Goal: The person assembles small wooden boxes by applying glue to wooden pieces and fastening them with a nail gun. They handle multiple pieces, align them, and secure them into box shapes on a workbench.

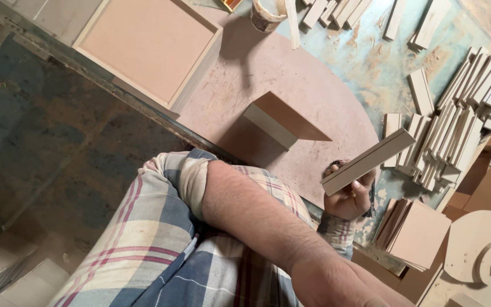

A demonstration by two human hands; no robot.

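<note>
My right hand (349, 199) is shut on a long pale wooden strip (369, 161), holding it slanted above the edge of a round pinkish board (245, 74). My left forearm (257, 219), sleeve rolled up at the elbow, crosses the lower middle of the view; its hand runs out of frame at the bottom. On the round board, left of the strip, stands a small board piece (282, 120) with a brown face and a pale edge. It touches neither hand.
A shallow square wooden tray (149, 48) lies at the top left. Several loose strips (456, 125) are piled at the right, above a stack of square panels (416, 233) and a round disc (478, 247). A small tub (265, 14) stands at the top. Dark floor (46, 142) lies to the left.
</note>
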